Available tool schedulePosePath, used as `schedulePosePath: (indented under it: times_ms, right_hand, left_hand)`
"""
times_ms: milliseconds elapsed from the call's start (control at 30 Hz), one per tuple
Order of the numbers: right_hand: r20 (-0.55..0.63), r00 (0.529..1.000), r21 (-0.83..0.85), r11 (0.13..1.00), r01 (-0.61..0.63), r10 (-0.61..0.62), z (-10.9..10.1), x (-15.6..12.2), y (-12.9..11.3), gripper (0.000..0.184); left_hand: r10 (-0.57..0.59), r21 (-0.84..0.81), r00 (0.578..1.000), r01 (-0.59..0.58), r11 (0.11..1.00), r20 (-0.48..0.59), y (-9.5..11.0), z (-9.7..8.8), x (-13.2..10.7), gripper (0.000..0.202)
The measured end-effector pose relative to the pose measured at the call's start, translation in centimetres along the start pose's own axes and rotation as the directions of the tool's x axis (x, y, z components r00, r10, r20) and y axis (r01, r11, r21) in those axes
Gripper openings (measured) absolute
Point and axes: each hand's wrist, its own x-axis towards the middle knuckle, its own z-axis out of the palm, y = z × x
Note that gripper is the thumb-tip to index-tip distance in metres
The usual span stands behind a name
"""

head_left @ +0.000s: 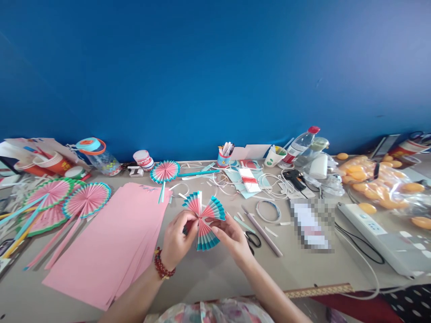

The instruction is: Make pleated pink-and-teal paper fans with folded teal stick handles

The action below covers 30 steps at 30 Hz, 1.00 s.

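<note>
Both of my hands pinch a pleated paper fan (204, 217), pink with teal edges, at its gathered centre just above the table. My left hand (178, 238), with a red bead bracelet on its wrist, grips the middle from the left. From the right, the fingers of my right hand (230, 236) close on the same centre. The fan spreads in three lobes, two upward and one downward.
Pink paper sheets (111, 244) lie to the left, with finished round fans on sticks (67, 202) beyond and another fan (164, 172) behind. Scissors (252, 240), a pink stick (262, 231), a tape ring (268, 211), a glue gun (296, 178), a power strip (373, 229) and bagged oranges (377, 184) lie to the right.
</note>
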Motion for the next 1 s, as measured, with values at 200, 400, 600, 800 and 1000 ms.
schedulePosePath:
  times_ms: [200,400,600,800,1000]
  right_hand:
    - [-0.037,0.999,0.032,0.999,0.018,-0.017,0.51,0.79,-0.11,0.038]
    - [-0.048,0.999,0.016,1.000,0.015,-0.014,0.35,0.56,-0.09,0.043]
    - [-0.003,1.000,0.089,0.996,-0.022,0.022,0.49,0.53,-0.31,0.050]
    - [0.006,1.000,0.079,0.997,-0.026,0.025,1.08,0.38,-0.18,0.059]
    - [0.060,0.991,0.011,0.993,0.118,-0.119,0.29,0.79,0.33,0.029]
  left_hand:
    - [0.037,-0.006,0.999,-0.037,0.999,-0.004,-0.32,0.37,-0.38,0.031]
    - [0.103,-0.012,0.995,-0.103,0.995,0.014,-0.65,0.34,-0.20,0.036]
    - [0.123,-0.021,0.992,-0.123,0.992,-0.018,-0.67,0.17,-0.14,0.032]
    - [0.124,-0.046,0.992,-0.124,0.991,0.009,-0.60,0.02,-0.10,0.028]
    - [0.123,-0.041,0.992,-0.124,0.991,-0.024,-0.73,0.03,-0.03,0.028]
